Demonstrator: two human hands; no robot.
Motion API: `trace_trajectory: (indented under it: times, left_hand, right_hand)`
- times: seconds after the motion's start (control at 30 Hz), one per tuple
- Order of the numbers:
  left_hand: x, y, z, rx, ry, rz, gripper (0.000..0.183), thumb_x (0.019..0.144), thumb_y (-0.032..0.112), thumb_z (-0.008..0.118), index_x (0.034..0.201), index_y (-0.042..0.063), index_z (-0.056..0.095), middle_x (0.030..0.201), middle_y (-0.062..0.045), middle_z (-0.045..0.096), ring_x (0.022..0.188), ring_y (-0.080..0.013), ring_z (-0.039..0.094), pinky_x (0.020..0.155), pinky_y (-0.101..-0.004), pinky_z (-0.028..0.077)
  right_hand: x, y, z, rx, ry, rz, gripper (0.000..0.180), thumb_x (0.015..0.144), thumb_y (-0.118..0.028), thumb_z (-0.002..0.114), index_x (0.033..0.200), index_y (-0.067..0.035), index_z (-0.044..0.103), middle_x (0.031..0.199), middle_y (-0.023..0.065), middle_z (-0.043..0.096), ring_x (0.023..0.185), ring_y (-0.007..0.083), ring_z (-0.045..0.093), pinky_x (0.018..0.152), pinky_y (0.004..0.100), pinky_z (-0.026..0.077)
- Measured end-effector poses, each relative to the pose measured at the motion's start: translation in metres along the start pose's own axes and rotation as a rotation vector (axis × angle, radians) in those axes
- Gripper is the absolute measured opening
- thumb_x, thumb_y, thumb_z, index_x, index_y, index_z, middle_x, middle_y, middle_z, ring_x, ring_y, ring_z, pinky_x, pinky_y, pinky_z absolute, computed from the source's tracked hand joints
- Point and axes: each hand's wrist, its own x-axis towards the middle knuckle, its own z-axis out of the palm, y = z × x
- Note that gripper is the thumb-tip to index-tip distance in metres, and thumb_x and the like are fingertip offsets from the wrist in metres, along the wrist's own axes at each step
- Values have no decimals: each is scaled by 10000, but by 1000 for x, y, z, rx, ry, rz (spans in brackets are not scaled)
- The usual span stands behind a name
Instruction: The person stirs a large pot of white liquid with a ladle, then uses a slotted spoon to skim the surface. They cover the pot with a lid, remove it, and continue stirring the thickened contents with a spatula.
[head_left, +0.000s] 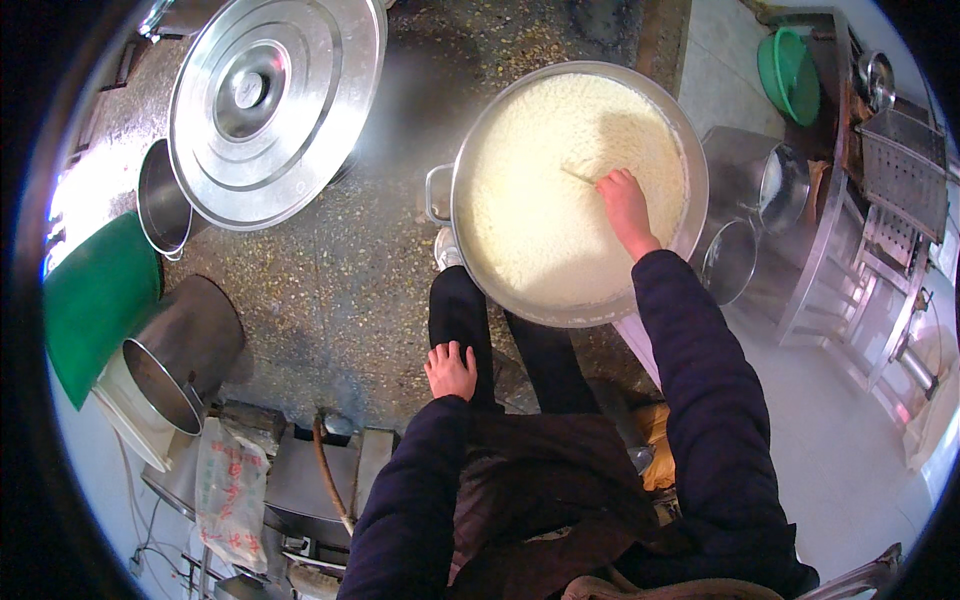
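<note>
A large round metal pot (466, 264) with a side handle stands before me, filled with a pale, cream-coloured, frothy or curdled mass (540, 217). Over the right half of this mass is my right hand (625, 206), closed on a thin pale utensil (577, 176), perhaps a stick or the handle of a tool; its far end meets the surface, and whether more lies beneath cannot be seen. My left hand (451, 370) rests on my left knee, palm down with the fingers somewhat apart, holding nothing.
A big metal lid (315, 124) is at the upper left, above an empty-looking metal pot (161, 195). Lower left are a tall metal pot (202, 330) and a green sheet or container (105, 292). Metal buckets (731, 259) stand right of the large pot, near a green plastic basin (802, 82) and a perforated metal box (904, 165).
</note>
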Motion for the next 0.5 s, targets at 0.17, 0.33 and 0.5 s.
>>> trace_trajectory:
  times: [0.17, 0.33, 0.5]
  left_hand:
    - [0, 0, 1, 13, 15, 12, 310, 938, 376, 591, 1059, 91, 616, 1043, -118, 592, 1026, -322, 560, 869, -473, 449]
    - [-1, 1, 1, 4, 23, 17, 306, 934, 370, 600, 1057, 91, 612, 1038, -115, 593, 1015, -321, 561, 862, -474, 449]
    - [-1, 1, 1, 9, 20, 22, 309, 932, 370, 603, 1060, 90, 614, 1045, -114, 596, 1020, -322, 561, 866, -476, 448]
  right_hand:
    - [-7, -3, 7, 25, 36, -35, 59, 808, -83, 617, 803, -34, 650, 851, 114, 575, 914, 303, 557, 802, 401, 471]
    - [-14, -7, 10, 19, 25, -46, 70, 793, -79, 597, 793, -33, 649, 848, 113, 575, 917, 295, 561, 800, 396, 474]
    - [-21, -10, 11, 12, 2, -38, 78, 779, -71, 571, 784, -36, 642, 837, 113, 566, 916, 293, 561, 802, 394, 473]
